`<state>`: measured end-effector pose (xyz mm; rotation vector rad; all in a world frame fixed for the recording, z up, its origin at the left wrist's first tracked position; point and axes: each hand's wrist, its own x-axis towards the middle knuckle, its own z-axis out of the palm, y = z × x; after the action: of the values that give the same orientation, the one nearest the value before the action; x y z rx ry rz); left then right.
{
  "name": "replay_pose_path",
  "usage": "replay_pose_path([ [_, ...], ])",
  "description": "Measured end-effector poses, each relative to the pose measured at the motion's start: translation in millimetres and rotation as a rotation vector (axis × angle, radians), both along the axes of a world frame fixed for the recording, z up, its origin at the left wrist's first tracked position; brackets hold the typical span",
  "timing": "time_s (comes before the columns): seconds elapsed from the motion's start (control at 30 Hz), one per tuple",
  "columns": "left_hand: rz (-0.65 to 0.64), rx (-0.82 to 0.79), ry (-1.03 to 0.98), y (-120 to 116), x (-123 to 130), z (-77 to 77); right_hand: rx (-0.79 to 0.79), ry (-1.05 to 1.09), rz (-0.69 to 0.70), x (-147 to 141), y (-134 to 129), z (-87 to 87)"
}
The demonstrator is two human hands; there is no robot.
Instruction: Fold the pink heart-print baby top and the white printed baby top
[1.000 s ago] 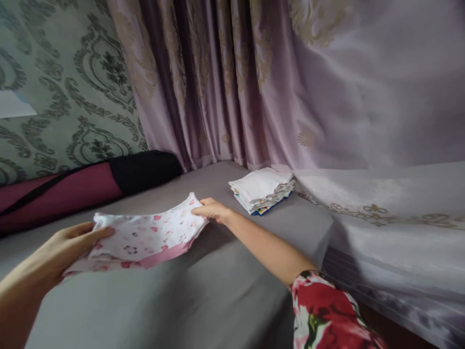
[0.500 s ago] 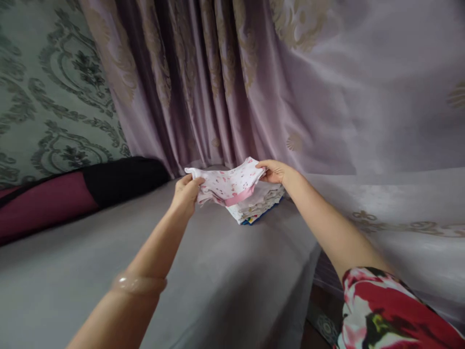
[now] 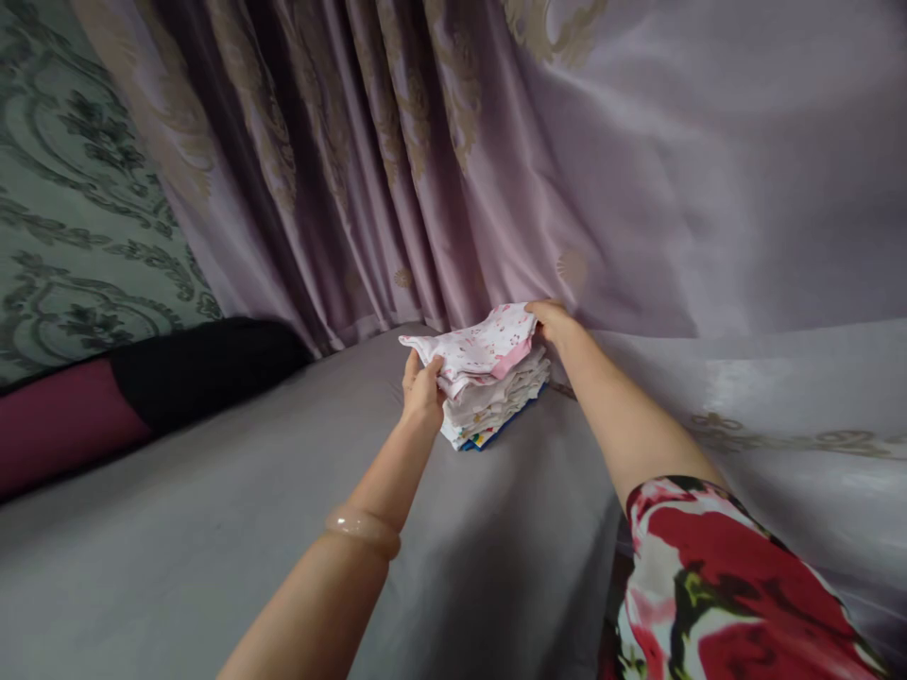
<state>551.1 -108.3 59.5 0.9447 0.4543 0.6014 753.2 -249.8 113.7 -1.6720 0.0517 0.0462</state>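
Evidently light and limp: folded white cloth [image 3: 486, 348], pink print, pink band, held over the stack of folded cloths [image 3: 500, 406] near the edge of the grey-covered bed [image 3: 213, 529] by the mauve curtain [image 3: 488, 208]. Left hand [image 3: 423, 392] pinches its left end; right hand [image 3: 554, 319] grips the right end. Whether the middle rests on the stack, cannot tell. Probably not fragile; folds could slip open. Best held at both ends, all layers together.

1 L hand [image 3: 423, 392] + 1 R hand [image 3: 553, 320]; 1 pink-print cloth [image 3: 482, 348]; 1 stack of folded cloths [image 3: 492, 406], qty unclear; 1 bangle [image 3: 365, 531]; 1 floral sleeve [image 3: 729, 576]; 1 maroon/blk roll [image 3: 145, 392].
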Motion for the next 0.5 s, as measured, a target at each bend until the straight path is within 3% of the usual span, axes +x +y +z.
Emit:
replay_pose_path([
  [0.13, 0.004, 0.026, 0.051, -7.3, 0.6, -22.2, -0.072, -0.064, -0.032, 6.9, -8.2, -12.3],
  [0.3, 0.02, -0.033, 0.175, -7.2, -6.0, -46.4, -0.224, -0.088, -0.073, 11.0, -15.2, -41.5],
  [0.5, 0.029, 0.129, 0.204, -10.8, -20.8, -48.9, -0.498, -0.099, -0.083, 14.2, -22.6, -62.7],
])
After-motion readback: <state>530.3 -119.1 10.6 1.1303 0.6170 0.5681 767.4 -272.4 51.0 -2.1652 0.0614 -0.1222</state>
